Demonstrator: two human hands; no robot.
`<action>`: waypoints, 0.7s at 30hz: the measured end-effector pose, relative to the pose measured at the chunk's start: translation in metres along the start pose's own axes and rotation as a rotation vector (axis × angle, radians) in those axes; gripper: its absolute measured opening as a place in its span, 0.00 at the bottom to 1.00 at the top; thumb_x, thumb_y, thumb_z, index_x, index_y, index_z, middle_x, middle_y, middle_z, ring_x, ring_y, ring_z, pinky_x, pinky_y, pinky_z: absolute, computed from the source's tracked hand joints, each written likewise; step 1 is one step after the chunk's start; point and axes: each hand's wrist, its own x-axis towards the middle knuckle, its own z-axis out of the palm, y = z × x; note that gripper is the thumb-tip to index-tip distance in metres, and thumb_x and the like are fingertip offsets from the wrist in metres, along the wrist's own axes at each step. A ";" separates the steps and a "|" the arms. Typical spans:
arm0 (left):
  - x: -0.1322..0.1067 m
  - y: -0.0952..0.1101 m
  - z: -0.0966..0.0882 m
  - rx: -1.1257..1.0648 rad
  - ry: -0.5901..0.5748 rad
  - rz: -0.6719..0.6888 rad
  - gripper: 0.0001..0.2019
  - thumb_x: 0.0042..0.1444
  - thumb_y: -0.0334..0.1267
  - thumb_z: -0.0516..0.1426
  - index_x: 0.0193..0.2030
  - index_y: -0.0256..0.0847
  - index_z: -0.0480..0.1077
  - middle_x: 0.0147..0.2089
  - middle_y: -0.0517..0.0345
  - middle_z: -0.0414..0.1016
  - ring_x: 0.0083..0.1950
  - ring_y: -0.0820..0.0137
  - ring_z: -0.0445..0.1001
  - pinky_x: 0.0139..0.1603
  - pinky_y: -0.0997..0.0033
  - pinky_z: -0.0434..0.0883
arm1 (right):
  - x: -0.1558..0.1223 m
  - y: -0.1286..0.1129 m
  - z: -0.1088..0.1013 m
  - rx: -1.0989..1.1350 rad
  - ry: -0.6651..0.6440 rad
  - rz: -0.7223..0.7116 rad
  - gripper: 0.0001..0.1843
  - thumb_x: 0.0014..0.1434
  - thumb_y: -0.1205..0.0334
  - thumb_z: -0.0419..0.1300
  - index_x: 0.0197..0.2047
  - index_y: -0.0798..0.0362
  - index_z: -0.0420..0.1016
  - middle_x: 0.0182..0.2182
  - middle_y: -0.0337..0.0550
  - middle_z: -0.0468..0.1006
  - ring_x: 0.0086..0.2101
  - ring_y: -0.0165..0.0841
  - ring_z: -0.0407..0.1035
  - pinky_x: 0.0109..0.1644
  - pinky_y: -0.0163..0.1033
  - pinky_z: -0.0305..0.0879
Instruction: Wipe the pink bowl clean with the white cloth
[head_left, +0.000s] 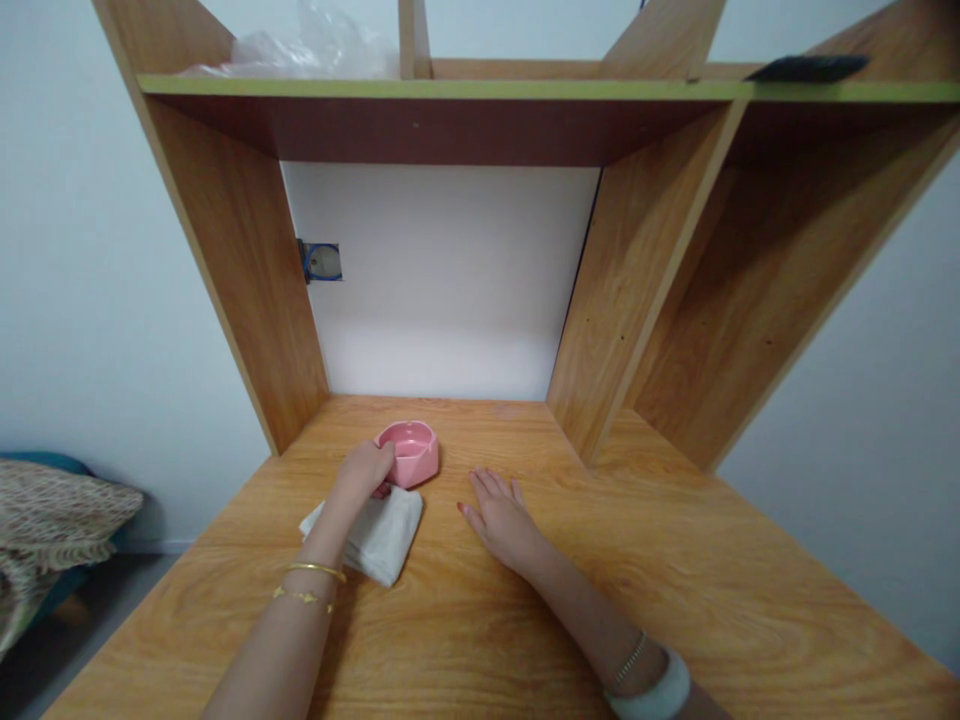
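Pinching the near left side of the pink bowl (420,468) with our left hand (367,469), we should hold it firmly so it does not slip or tip. The bowl is near the back of the wooden desk (450,640), just past the folded white cloth (390,535). Our left arm (285,645) is over the cloth, so we must take care not to drag it. Our right hand (506,522) lies palm down on the desk, fingers a little spread, not touching the bowl.

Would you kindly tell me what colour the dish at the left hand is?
The dish is pink, seen best in the head view.
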 end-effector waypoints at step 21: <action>-0.017 0.038 0.025 -0.146 -0.074 0.115 0.19 0.58 0.39 0.40 0.35 0.31 0.69 0.21 0.48 0.75 0.21 0.67 0.74 0.19 0.75 0.69 | -0.001 -0.015 -0.018 -0.045 0.092 -0.146 0.06 0.51 0.63 0.53 0.33 0.52 0.70 0.34 0.41 0.75 0.39 0.35 0.62 0.42 0.41 0.44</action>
